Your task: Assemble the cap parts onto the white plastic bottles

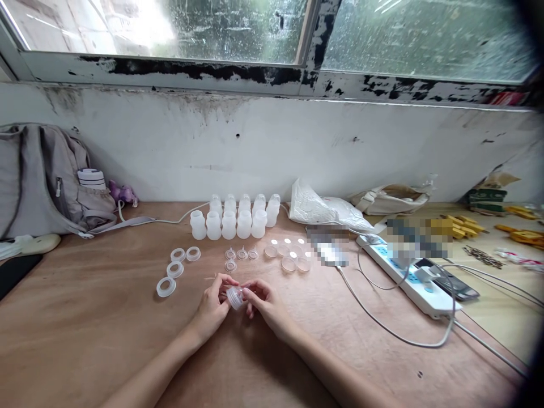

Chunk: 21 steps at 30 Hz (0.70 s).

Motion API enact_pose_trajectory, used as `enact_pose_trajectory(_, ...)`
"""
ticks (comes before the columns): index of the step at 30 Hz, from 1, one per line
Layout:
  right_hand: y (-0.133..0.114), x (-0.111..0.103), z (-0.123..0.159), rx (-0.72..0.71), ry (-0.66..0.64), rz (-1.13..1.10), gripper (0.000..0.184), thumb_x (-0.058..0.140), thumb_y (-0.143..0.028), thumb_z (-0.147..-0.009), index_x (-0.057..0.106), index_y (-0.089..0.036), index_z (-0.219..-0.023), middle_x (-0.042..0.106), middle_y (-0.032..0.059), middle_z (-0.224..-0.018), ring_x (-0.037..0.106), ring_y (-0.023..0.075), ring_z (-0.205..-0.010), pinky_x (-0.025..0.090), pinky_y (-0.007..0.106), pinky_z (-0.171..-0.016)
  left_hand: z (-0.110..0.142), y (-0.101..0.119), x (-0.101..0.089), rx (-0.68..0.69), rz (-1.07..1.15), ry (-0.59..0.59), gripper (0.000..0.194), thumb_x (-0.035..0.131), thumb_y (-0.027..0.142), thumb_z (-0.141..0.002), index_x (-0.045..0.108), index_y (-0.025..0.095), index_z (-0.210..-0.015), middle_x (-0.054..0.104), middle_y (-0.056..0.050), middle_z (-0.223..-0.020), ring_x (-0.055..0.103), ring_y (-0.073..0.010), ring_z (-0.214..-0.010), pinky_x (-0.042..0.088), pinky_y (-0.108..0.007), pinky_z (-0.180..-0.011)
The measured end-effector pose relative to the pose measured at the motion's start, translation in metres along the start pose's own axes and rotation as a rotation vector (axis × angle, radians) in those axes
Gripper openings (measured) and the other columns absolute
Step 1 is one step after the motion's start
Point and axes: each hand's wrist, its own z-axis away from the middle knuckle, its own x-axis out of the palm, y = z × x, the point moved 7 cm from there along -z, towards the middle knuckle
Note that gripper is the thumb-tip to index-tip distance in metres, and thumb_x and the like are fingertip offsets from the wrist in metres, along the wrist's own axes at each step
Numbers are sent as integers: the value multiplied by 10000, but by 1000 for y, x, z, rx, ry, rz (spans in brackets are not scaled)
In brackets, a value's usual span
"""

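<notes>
Between my two hands is a clear plastic screw ring (234, 298) with a ridged side. My left hand (212, 302) has its fingers closed around the ring's left side. From the other side my right hand (266, 301) pinches it with thumb and fingers. Whether something sits inside the ring cannot be made out. Several loose screw rings (166, 287) lie to the left. Small clear teats (242, 253) stand just beyond my hands, and round clear discs (289, 264) are to their right. Two rows of frosted bottles (229, 225) stand behind; the back row has tops on.
A white power strip (408, 277) with plugs and looping cables (382, 327) takes up the right side. White plastic bags (312, 204) lie against the wall. At the left stand a grey backpack (38, 175) and a purple toy (123, 193). Yellow tools (463, 226) lie far right.
</notes>
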Motion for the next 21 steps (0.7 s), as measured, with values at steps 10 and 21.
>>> enact_pose_trajectory(10, -5, -24, -10, -52, 107, -50, 274, 592, -400, -716, 517, -152, -804, 579, -20, -666, 507, 64, -434, 403, 197, -424, -17, 7, -38, 102, -113, 244, 189, 491, 213, -751, 488, 178, -937, 561, -50, -928, 563, -146, -862, 469, -255, -727)
enact_pose_trajectory(21, -5, -28, -9, -46, 123, -54, 268, 589, -394, -721, 518, -150, -809, 602, 0, -678, 513, 68, -430, 406, 193, -414, -110, 12, -148, 230, -575, 568, 564, 633, 178, -583, 423, 190, -1106, 457, -108, -1131, 472, -241, -1019, 404, -371, -838)
